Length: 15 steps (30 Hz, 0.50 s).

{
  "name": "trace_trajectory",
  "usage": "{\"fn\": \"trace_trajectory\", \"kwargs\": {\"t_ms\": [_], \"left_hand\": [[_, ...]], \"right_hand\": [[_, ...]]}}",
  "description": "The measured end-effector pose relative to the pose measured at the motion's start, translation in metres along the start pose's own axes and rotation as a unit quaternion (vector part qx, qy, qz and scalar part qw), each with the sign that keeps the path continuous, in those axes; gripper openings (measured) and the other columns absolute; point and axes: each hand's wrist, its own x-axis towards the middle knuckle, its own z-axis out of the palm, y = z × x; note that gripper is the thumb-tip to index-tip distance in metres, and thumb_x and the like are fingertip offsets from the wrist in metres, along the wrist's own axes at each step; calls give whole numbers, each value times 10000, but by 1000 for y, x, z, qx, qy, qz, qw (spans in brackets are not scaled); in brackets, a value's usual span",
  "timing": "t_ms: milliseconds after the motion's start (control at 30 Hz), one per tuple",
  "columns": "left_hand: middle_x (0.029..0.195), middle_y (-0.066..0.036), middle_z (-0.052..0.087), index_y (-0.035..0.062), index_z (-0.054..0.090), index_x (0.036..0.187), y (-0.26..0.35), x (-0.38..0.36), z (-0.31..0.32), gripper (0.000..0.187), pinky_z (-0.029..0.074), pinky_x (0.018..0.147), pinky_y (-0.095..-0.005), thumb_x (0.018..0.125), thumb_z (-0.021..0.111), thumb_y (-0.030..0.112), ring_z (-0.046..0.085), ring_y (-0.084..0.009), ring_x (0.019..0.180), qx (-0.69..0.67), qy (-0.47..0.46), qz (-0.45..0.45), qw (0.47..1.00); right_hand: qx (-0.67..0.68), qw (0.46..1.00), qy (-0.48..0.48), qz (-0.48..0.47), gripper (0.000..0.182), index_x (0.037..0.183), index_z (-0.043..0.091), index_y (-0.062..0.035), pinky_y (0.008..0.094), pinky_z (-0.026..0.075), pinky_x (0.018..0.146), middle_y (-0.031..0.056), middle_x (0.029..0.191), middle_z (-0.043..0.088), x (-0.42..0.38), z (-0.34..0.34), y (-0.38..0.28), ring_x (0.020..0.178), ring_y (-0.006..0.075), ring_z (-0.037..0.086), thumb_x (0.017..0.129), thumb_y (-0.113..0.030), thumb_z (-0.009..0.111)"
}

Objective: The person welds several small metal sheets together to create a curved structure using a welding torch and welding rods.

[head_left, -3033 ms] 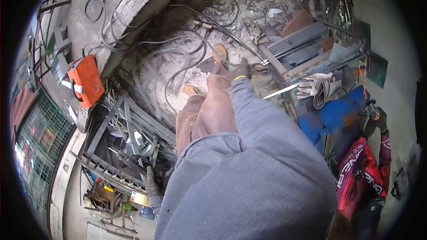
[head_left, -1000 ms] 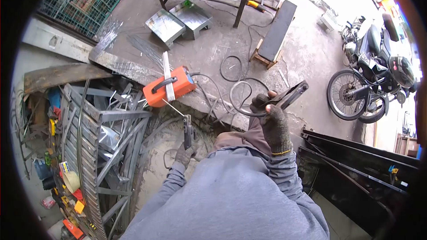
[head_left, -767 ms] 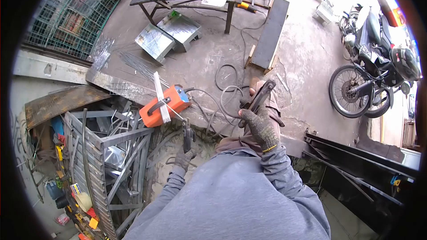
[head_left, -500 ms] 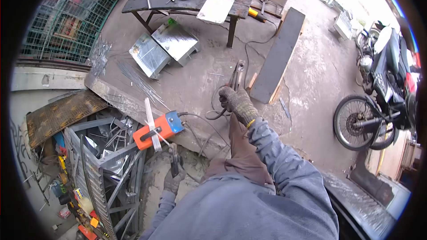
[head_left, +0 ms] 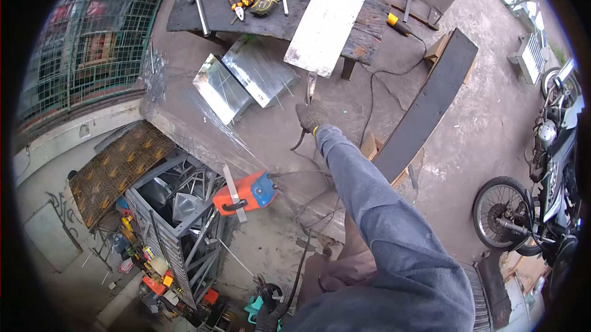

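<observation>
My right hand [head_left: 313, 116], in a grey knit glove, is closed around a ground clamp [head_left: 310, 90] with a black cable. The clamp's jaws reach the near edge of a bright metal sheet [head_left: 326, 24], which lies across the dark workbench [head_left: 363, 39]. Low in the view, my gloved left hand [head_left: 268, 316] grips a dark electrode holder [head_left: 266, 290]. A thin welding rod [head_left: 236, 257] sticks out from it toward the upper left. Between the hands and to the left sits an orange and blue welding machine [head_left: 251, 191] with metal strips across its top.
A hammer [head_left: 199, 13], pliers [head_left: 236, 5] and a tape measure [head_left: 265, 5] lie on the bench. Folded sheet-metal pieces [head_left: 258, 73] rest on the floor. A long dark plank bench [head_left: 428, 107] and a motorcycle [head_left: 505, 215] stand right. Cables cross the floor.
My right hand has carried the ground clamp forward to the metal sheet's edge. The left hand sits lower in view, and the camera has moved closer to the workbench.
</observation>
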Motion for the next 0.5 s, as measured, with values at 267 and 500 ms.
{"fn": "trace_trajectory", "kwargs": {"t_ms": [267,500], "left_hand": [[788,-40,638,37,588,1036,34,-29,11,304,498,644,-310,871,739,244,611,-145,682,22,21,-23,999],[787,-37,637,36,589,1039,47,-33,25,304,494,649,-308,872,738,241,607,-143,686,41,27,-23,999]], "right_hand": [[-5,992,125,-25,502,1138,617,21,419,561,766,229,891,703,8,-3,-47,820,341,722,839,-381,591],[58,997,42,-38,474,993,649,34,386,562,632,161,789,696,57,27,-46,645,269,709,830,-410,670]]}}
